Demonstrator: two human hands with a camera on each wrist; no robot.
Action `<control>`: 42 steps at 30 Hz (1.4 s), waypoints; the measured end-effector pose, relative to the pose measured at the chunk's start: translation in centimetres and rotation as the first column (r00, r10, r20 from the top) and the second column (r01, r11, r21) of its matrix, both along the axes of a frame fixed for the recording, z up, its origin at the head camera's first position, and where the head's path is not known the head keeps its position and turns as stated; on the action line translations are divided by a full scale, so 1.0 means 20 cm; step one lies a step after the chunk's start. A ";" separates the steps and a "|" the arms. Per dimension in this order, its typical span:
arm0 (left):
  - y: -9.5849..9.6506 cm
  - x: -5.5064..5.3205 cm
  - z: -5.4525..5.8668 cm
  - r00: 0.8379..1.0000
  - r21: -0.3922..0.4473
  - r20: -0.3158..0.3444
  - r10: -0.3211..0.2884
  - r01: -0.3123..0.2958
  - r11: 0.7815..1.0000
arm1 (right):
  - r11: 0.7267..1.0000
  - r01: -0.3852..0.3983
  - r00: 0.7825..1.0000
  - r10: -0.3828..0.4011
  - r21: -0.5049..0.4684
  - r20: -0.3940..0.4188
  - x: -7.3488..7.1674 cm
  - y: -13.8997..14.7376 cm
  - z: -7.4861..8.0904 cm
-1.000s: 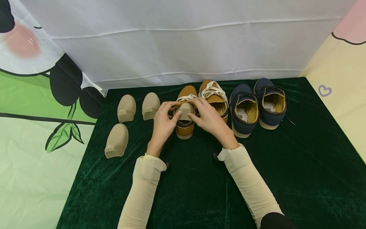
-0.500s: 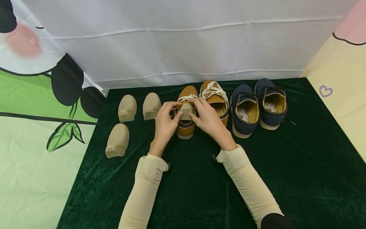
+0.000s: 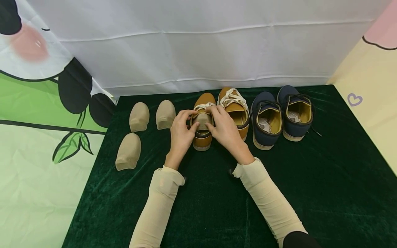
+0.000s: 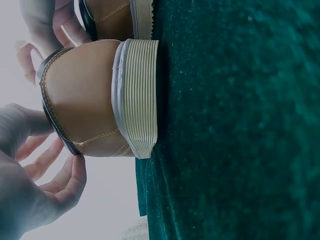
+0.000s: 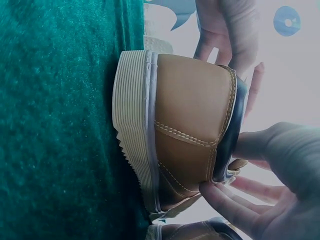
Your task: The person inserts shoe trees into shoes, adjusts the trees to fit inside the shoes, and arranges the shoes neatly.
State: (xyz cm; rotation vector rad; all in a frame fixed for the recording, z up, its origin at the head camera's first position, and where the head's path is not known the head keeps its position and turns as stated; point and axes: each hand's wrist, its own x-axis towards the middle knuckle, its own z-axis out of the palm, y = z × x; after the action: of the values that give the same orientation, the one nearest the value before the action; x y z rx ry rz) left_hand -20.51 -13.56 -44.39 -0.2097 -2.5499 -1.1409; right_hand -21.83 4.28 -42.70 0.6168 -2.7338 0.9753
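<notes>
Both hands are at the left brown lace-up shoe (image 3: 202, 142), which stands upright with its heel toward me. A beige shoe insert (image 3: 203, 119) sits in its opening, under the tongue. My left hand (image 3: 181, 132) grips the left side of the collar, its thumb by the insert. On the other side, my right hand (image 3: 227, 131) holds the collar and tongue, its thumb also against the insert. The left wrist view shows the heel (image 4: 82, 95) with fingers of both hands at the dark collar. In the right wrist view the insert is mostly hidden by the shoe side (image 5: 190, 100).
Three more beige inserts, at the back left (image 3: 139, 117), beside it (image 3: 165, 114) and nearer (image 3: 128, 151), lie on the green cloth (image 3: 211, 206). The other brown shoe (image 3: 243, 129) stands close right. Two navy shoes, one left (image 3: 266, 136) and one right (image 3: 293, 129), stand beyond it.
The insert sits slightly deeper in the shoe opening. Both hands keep their places on the shoe. The whole view has drifted a little.
</notes>
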 end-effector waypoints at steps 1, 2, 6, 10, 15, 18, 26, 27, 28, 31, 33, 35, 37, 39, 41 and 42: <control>0.00 0.00 0.00 1.000 0.000 0.001 0.001 -0.001 1.000 | 1.000 0.002 1.000 -0.002 -0.003 0.000 0.00 0.00 0.00; 0.00 0.00 0.00 1.000 0.000 0.002 0.001 -0.001 1.000 | 1.000 0.002 1.000 -0.002 -0.004 -0.001 0.00 0.00 0.00; 0.01 0.00 0.00 1.000 -0.009 0.007 -0.001 0.001 1.000 | 1.000 0.010 1.000 -0.010 0.006 0.008 0.00 0.00 0.00; 0.01 0.00 0.01 1.000 -0.022 0.011 -0.003 0.004 1.000 | 0.999 0.006 1.000 -0.007 0.046 0.020 -0.01 0.00 0.03; 0.00 0.00 0.02 1.000 -0.031 0.019 -0.002 0.003 1.000 | 0.996 -0.013 0.997 0.006 0.090 0.074 -0.03 -0.02 0.07; 0.00 0.00 0.02 1.000 -0.033 0.026 -0.005 0.006 0.999 | 0.994 -0.012 0.994 0.000 0.109 0.109 -0.04 -0.03 0.08; -0.01 0.00 0.02 1.000 -0.035 0.030 -0.010 0.011 0.999 | 0.989 0.005 0.989 -0.026 0.145 0.143 -0.04 -0.07 0.10; -0.01 0.00 0.02 0.999 -0.035 0.030 -0.010 0.011 0.999 | 0.988 0.008 0.989 -0.030 0.151 0.145 -0.04 -0.07 0.10; -0.01 0.00 0.02 0.999 -0.033 0.031 -0.011 0.012 0.999 | 0.988 0.012 0.989 -0.035 0.157 0.145 -0.04 -0.07 0.11; -0.01 0.00 0.01 0.999 -0.035 0.030 -0.011 0.012 0.999 | 0.985 0.028 0.988 -0.052 0.168 0.143 -0.04 -0.08 0.11; -0.01 0.00 0.01 1.000 -0.036 0.029 -0.011 0.012 0.999 | 0.984 0.039 0.988 -0.064 0.172 0.139 -0.04 -0.09 0.11; -0.01 0.00 0.01 1.000 -0.036 0.028 -0.011 0.012 0.999 | 0.983 0.053 0.988 -0.077 0.174 0.133 -0.04 -0.10 0.10; -0.01 0.00 0.01 1.000 -0.035 0.028 -0.010 0.011 0.999 | 0.982 0.065 0.988 -0.088 0.175 0.128 -0.04 -0.10 0.09; 0.00 0.00 0.00 1.000 -0.034 0.027 -0.009 0.010 0.999 | 0.982 0.075 0.988 -0.096 0.175 0.119 -0.05 -0.11 0.08; 0.00 0.00 0.00 1.000 -0.035 0.026 -0.010 0.011 0.999 | 0.981 0.084 0.988 -0.104 0.172 0.110 -0.05 -0.11 0.08; 0.00 0.00 0.00 1.000 -0.034 0.025 -0.011 0.012 0.999 | 0.981 0.087 0.989 -0.106 0.171 0.106 -0.05 -0.11 0.07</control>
State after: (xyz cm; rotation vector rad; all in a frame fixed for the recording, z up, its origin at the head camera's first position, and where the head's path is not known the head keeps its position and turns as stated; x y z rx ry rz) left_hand -20.51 -13.61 -44.36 -0.2201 -2.5952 -1.1114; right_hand -22.79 2.09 -41.25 0.4605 -2.9374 0.7898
